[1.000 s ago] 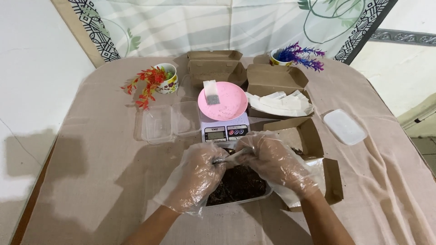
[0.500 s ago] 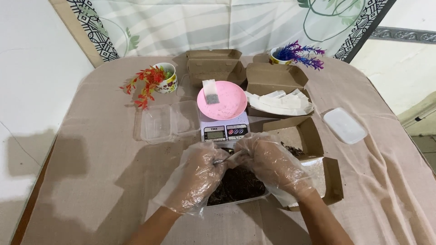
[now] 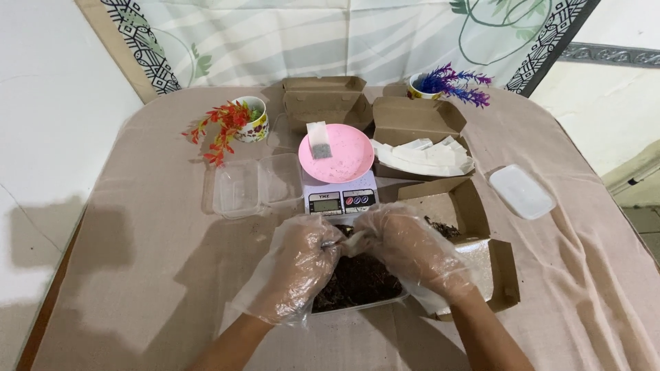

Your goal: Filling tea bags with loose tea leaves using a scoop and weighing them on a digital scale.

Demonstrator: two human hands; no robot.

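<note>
Left hand [image 3: 299, 264] grips a spoon [image 3: 337, 242], right hand [image 3: 405, 249] pinches a small sachet [image 3: 356, 242] w/ fingers, both over tray of dark leaves [image 3: 357, 283] near table's front edge, so spills drop back.

Pink bowl [image 3: 337, 152] on scale [image 3: 340, 196], clear tub [image 3: 254, 185], white lid [image 3: 524, 192], red-flower cup [image 3: 256, 124]

The gloved left hand [image 3: 297, 264] and right hand [image 3: 412, 251] covered much of the tray of dark bits [image 3: 357, 283]. A thin metal thing [image 3: 335, 242] between them was too small to tell. The scale's screen [image 3: 325, 204] was too tiny to read.
</note>
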